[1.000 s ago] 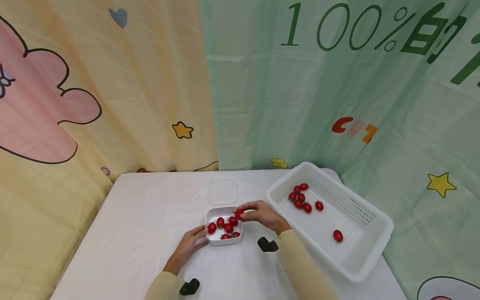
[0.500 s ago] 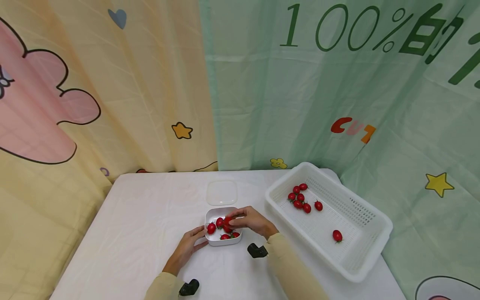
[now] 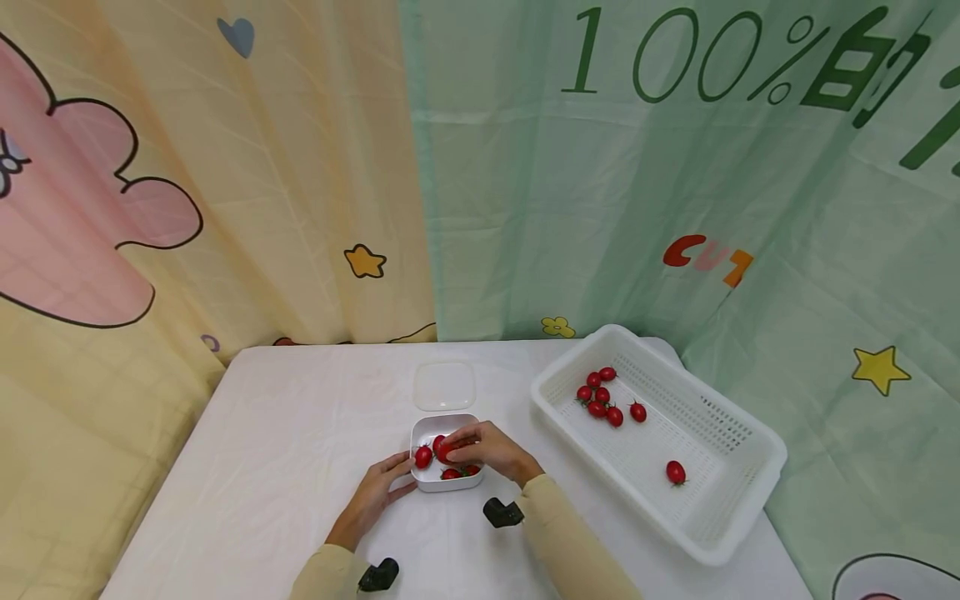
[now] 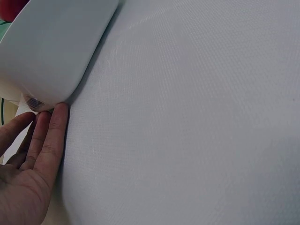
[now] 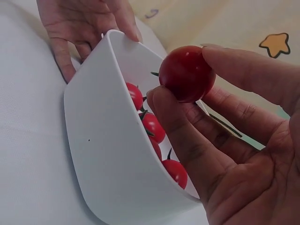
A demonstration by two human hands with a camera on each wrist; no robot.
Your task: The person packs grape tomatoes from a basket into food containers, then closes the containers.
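A yellow curtain (image 3: 315,167) and a green curtain (image 3: 510,167), printed with stars, a heart and large lettering, hang behind the bench (image 3: 285,417), whose white covering shows a fine weave in the left wrist view. A long white basket (image 3: 645,442) sits slantwise on the person's right, probably there because the right arm reaches it easily. Nearer the middle is a white box (image 5: 105,140), upright and straight before the person, where both hands can get at it. A see-through lid (image 3: 444,385) lies flat just beyond the box, a spot that seems to leave the mouth free and the near side unobstructed. The left hand (image 3: 370,493) has its fingers mostly straight, some low against the box's outer wall and one at the rim; that light touch would stop the box sliding. The right hand (image 3: 495,450) pinches a single tomato (image 5: 185,74) between thumb and fingertips above the box, a hold that looks apt for something small, round and smooth. Other tomatoes (image 5: 152,127) lie inside the box, partly hidden, so their number cannot be told. In the basket, a cluster of tomatoes (image 3: 597,408) gathers towards the far end, with two loose tomatoes (image 3: 676,472) lying apart.
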